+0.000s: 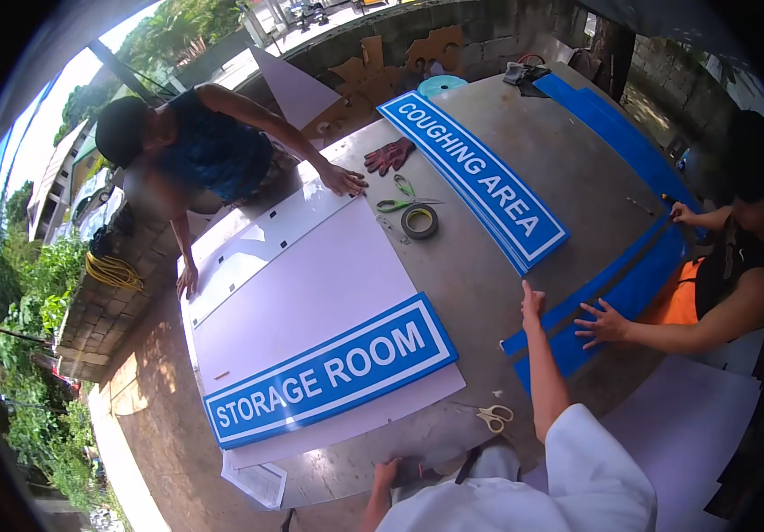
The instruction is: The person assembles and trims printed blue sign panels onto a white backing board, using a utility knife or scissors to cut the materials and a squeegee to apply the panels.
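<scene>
My right hand [532,302] is over the table just below the lower end of a stack of blue signs reading COUGHING AREA [475,173]. Its index finger points out, the others look partly bent, and nothing shows in it. At the table's near edge, my left hand [386,470] looks curled beside a small dark thing; what it holds, if anything, is hidden. Up and left of that hand, a blue STORAGE ROOM sign [333,368] lies on white sheets [311,297]. Cream-handled scissors [494,418] lie between my two hands, near the edge.
A person at the left rests both hands on the white sheets. Another person at the right touches blue strips [577,341]. Black tape [419,222], green scissors [395,205] and a dark red glove [389,156] lie mid-table. White sheets [674,426] extend at the lower right.
</scene>
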{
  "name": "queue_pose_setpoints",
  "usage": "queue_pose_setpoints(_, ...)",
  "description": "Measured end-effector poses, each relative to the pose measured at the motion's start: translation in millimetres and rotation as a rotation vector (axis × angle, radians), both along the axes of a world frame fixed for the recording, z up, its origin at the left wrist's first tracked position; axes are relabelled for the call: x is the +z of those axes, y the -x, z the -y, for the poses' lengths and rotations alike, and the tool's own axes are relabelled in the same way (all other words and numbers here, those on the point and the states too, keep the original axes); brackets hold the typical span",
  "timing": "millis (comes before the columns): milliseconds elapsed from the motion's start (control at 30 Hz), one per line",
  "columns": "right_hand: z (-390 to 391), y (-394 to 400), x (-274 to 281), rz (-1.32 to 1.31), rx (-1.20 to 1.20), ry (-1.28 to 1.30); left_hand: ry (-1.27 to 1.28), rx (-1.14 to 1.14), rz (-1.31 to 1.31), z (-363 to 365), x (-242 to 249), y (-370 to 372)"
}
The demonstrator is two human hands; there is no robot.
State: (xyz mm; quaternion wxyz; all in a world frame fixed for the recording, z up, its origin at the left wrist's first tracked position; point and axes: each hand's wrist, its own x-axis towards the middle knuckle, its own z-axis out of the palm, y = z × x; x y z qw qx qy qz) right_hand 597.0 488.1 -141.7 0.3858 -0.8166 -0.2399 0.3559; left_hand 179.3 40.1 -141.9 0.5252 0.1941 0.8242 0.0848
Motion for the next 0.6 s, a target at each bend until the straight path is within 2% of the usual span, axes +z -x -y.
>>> queue_pose_setpoints(67,-46,4,19,0.165,-0.143,0.062,0.035,0.649,0.572,-1,19,-7)
queue_pose_setpoints(100,-61,9,17,0.146,-0.135,0.058,0.021,0.654,0.556,-4,30,-14)
queue_pose_setpoints(167,-86,7,4,0.327,-0.142,0.305,-0.146,0.645,0.532,-39,71,-36)
queue_pose_setpoints(200,-93,3,-1,0.322,-0.139,0.295,-0.158,0.645,0.529,-53,73,-41)
queue_pose_setpoints(267,-92,-6,-10,0.248,0.114,0.286,-0.400,0.743,0.279,-71,76,-49)
queue_pose_setpoints(300,-91,-6,-19,0.217,0.079,0.196,-0.468,0.764,0.193,-79,71,-49)
queue_pose_setpoints(333,-88,-9,-8,0.218,0.073,0.192,-0.470,0.759,0.197,-80,69,-48)
queue_pose_setpoints(400,-89,-15,16,-0.203,0.028,0.221,-0.344,0.374,-0.416,-93,63,-43)
queue_pose_setpoints(433,-94,-20,21,-0.216,-0.098,0.286,-0.247,0.227,-0.648,-106,85,-57)
queue_pose_setpoints(467,-99,-27,25,-0.213,-0.116,0.266,-0.269,0.215,-0.637,-115,105,-61)
queue_pose_setpoints(533,-100,-43,29,-0.343,-0.014,0.262,-0.210,0.055,-0.369,-141,130,-50)
queue_pose_setpoints(567,-119,-54,-64,0.038,-0.024,0.274,-0.258,0.052,0.031,-153,136,-40)
queue_pose_setpoints(600,-122,-50,-92,0.228,-0.063,0.216,-0.248,0.015,0.037,-171,165,-48)
